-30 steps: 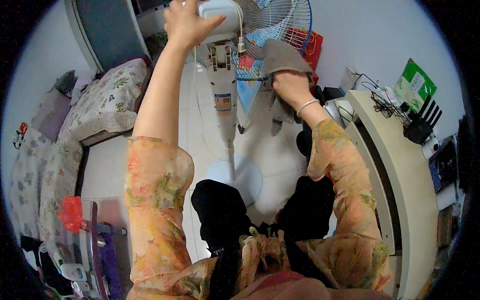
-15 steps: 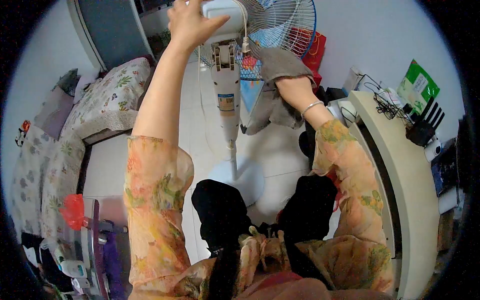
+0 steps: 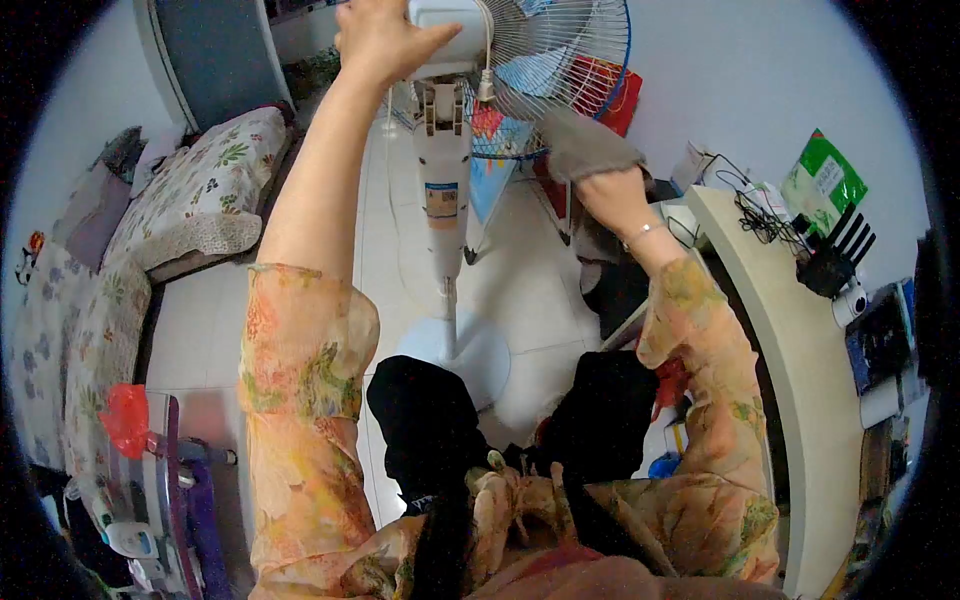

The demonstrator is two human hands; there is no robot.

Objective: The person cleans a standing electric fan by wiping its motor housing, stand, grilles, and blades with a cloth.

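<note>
A standing electric fan (image 3: 441, 170) faces away from me, its white motor housing (image 3: 450, 45) at the top and its round base (image 3: 470, 360) on the floor. My left hand (image 3: 388, 42) grips the housing's left side, thumb stretched across its back; some fingertips are cut off by the frame edge. My right hand (image 3: 618, 203) is closed on a grey cloth (image 3: 590, 150), bunched at the lower right edge of the fan's blue-rimmed wire guard (image 3: 560, 70). Part of the cloth hangs below the wrist. A power plug (image 3: 486, 85) dangles behind the housing on its white cord.
A long cream cabinet (image 3: 765, 330) runs along the right, bearing a black router (image 3: 828, 265), cables and a green packet (image 3: 822, 180). A floral-covered bed (image 3: 205, 190) lies at left. A small trolley with a red bag (image 3: 126, 420) stands at lower left.
My right hand has moved right and slightly down with the cloth, away from the fan's middle. My left hand stays on the housing. The whole view has shifted a little.
</note>
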